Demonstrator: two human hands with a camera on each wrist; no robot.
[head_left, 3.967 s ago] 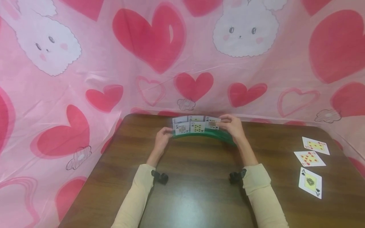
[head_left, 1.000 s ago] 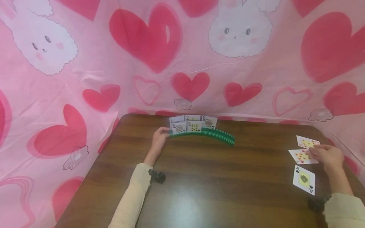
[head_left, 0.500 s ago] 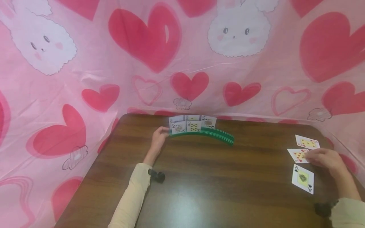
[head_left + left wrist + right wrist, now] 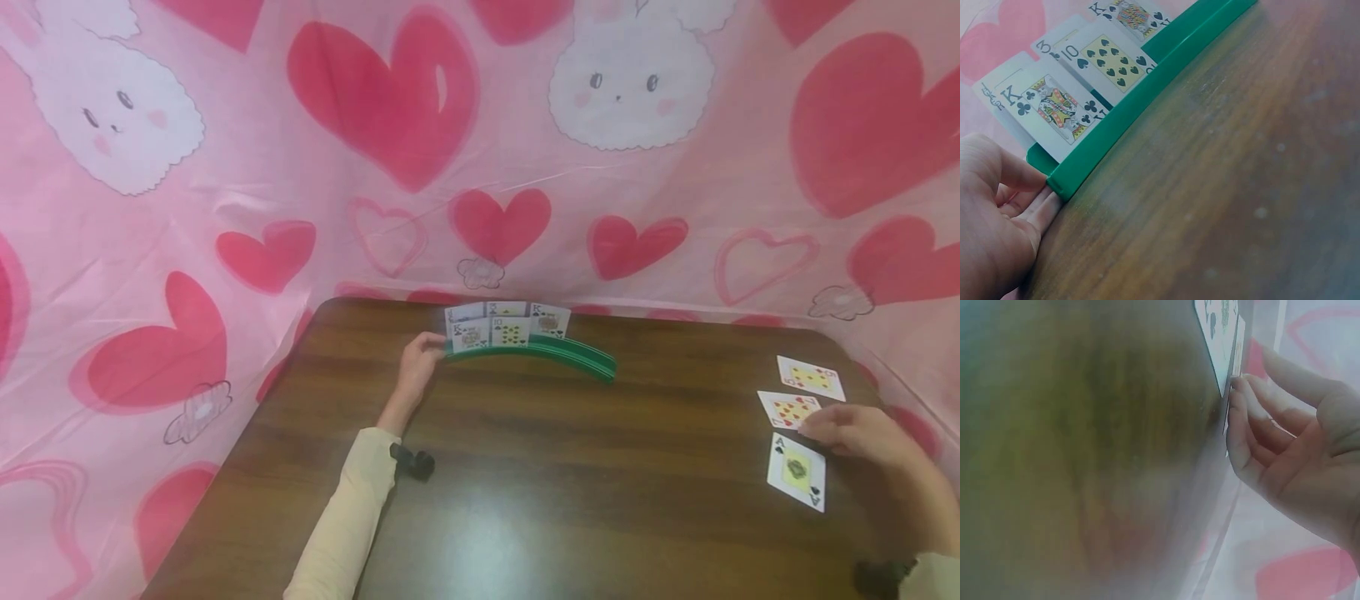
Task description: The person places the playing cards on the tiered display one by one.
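A curved green card holder point(image 4: 573, 354) stands near the table's back edge. My left hand point(image 4: 422, 362) grips its left end between thumb and fingers, as the left wrist view shows. In its front row stand a king of clubs point(image 4: 1057, 109) and a ten of spades point(image 4: 1110, 62); behind are a king of spades point(image 4: 550, 322), a three point(image 4: 1054, 39) and a partly covered card point(image 4: 999, 94). My right hand point(image 4: 862, 435) is at the right, fingertips at the seven of hearts point(image 4: 783, 410), thumb apart from the fingers in the right wrist view. Whether it touches the card is unclear.
Beyond the seven lies a five of diamonds point(image 4: 810, 377), and nearer me an ace of spades point(image 4: 797, 473), both face up on the brown wooden table point(image 4: 600, 467). A pink heart-patterned cloth point(image 4: 330, 150) hangs behind and beside the table.
Four seconds ago my right hand was at the king of spades in the holder. It has since gone to the loose cards and slid nearer me, from the five towards the ace. My left hand stays.
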